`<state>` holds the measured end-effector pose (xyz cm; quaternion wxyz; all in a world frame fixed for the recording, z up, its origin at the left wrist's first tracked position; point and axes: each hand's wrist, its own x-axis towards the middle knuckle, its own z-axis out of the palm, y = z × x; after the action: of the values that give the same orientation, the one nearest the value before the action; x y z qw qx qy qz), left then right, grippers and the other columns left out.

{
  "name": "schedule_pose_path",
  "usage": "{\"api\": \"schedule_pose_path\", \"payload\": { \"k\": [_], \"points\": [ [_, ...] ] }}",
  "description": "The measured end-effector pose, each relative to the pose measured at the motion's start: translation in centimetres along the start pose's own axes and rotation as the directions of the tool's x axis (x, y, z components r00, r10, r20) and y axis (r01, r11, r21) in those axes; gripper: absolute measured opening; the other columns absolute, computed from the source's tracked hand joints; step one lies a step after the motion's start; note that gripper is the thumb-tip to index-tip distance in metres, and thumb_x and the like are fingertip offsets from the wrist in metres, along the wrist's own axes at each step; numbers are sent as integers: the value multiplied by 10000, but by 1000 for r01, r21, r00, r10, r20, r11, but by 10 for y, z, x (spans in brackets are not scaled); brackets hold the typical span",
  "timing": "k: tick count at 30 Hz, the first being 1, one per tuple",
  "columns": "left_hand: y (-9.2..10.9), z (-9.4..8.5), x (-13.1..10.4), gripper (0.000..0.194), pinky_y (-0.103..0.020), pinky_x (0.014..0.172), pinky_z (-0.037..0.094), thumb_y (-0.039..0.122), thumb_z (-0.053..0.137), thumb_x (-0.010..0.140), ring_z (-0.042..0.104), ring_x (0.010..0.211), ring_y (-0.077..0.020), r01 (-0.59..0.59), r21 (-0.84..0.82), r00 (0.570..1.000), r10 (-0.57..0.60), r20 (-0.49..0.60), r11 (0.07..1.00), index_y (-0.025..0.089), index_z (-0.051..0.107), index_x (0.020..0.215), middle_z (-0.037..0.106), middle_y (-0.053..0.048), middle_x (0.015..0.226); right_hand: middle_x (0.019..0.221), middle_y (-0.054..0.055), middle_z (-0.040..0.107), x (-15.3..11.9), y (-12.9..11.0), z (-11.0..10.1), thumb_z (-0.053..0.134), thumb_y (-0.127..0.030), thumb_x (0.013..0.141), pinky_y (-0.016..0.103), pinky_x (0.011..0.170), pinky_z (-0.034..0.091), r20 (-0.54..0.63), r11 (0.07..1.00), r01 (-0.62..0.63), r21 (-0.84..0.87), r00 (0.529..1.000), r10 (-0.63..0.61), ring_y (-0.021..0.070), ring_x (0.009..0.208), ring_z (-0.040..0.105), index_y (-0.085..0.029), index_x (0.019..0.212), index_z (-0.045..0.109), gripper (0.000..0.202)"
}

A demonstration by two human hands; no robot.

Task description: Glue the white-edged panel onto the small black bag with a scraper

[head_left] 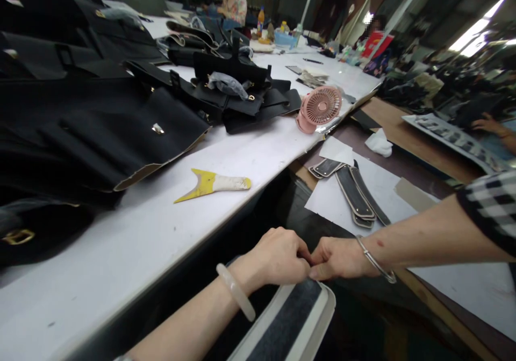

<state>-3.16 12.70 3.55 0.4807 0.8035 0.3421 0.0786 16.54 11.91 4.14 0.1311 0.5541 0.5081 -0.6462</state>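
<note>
Our left hand (278,256) and right hand (336,259) meet fingertip to fingertip, both clenched over the grey-and-white tray (298,318); pinched item too small to tell.

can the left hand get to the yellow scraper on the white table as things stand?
Probably yes. The left hand is closed fingertip to fingertip with the right hand below the table edge, so it must let go first. The yellow scraper lies alone on bare white table, with nothing between it and the hand.
</note>
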Motion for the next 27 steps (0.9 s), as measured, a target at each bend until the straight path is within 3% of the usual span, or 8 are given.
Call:
{"api": "schedule_pose_path", "payload": {
  "k": [3, 9, 14, 17, 20, 22, 25, 27],
  "points": [
    [-4, -10, -12, 371, -257, 661, 505, 259, 558, 742, 706, 789, -197, 35, -83, 999, -33, 17, 996, 233, 767, 1048, 784, -15, 895, 477, -76, 362, 1, 0, -3, 769, -433, 651, 259, 498, 180, -10, 997, 30, -76, 999, -31, 69, 498, 278, -167, 508, 506, 400],
    [-4, -10, -62, 383, -321, 885, 511, 307, 581, 824, 676, 985, -229, 123, -212, 972, -161, -169, 969, 234, 705, 1179, 741, -27, 1119, 648, -32, 571, -7, 13, 10, 738, -628, 711, 255, 671, 396, -14, 977, 210, 41, 978, -209, 138, 673, 508, -144, 713, 681, 488],
    [-13, 4, -131, 427, -379, 1030, 470, 497, 507, 922, 628, 1140, -249, 260, -448, 856, -419, -302, 856, 270, 657, 1251, 689, -20, 1260, 979, 73, 707, -13, 28, 31, 537, -710, 865, 328, 915, 470, -63, 917, 282, 284, 959, -276, 212, 946, 640, -143, 1029, 714, 617],
    [-19, 34, -181, 512, -432, 1159, 353, 622, 533, 878, 544, 1286, -286, 235, -643, 702, -585, -406, 729, 283, 679, 1233, 656, -30, 1328, 1029, 94, 718, -13, 33, 35, 591, -676, 863, 305, 912, 484, -84, 869, 274, 412, 961, -263, 205, 983, 648, -143, 1089, 721, 593],
    [-20, 81, -217, 585, -463, 1211, 251, 677, 585, 822, 488, 1351, -303, 85, -827, 510, -738, -443, 556, 273, 689, 1231, 638, -45, 1358, 1031, 88, 730, -11, 34, 30, 719, -573, 821, 270, 865, 501, -58, 878, 237, 416, 970, -235, 193, 965, 655, -154, 1103, 736, 505],
    [-18, 114, -227, 600, -467, 1219, 219, 666, 641, 791, 466, 1371, -304, -38, -886, 416, -798, -435, 463, 267, 687, 1238, 630, -54, 1367, 1078, 82, 728, -8, 34, 23, 722, -530, 838, 294, 890, 509, 0, 892, 218, 396, 972, -237, 204, 987, 662, -182, 1191, 707, 495],
    [-16, 153, -223, 607, -460, 1212, 240, 622, 731, 739, 476, 1362, -314, -185, -914, 380, -831, -406, 362, 256, 698, 1222, 632, -68, 1362, 1215, 48, 696, -3, 33, 16, 684, -521, 874, 346, 972, 504, 77, 920, 191, 343, 970, -230, 240, 1117, 641, -273, 1347, 607, 541],
    [-15, 165, -217, 594, -462, 1197, 279, 589, 755, 734, 483, 1353, -324, -244, -911, 381, -831, -405, 332, 256, 698, 1223, 625, -67, 1371, 1291, 21, 664, -2, 31, 13, 659, -562, 872, 350, 998, 503, 82, 950, 174, 261, 976, -201, 262, 1193, 608, -316, 1394, 561, 585]
  ]
}}
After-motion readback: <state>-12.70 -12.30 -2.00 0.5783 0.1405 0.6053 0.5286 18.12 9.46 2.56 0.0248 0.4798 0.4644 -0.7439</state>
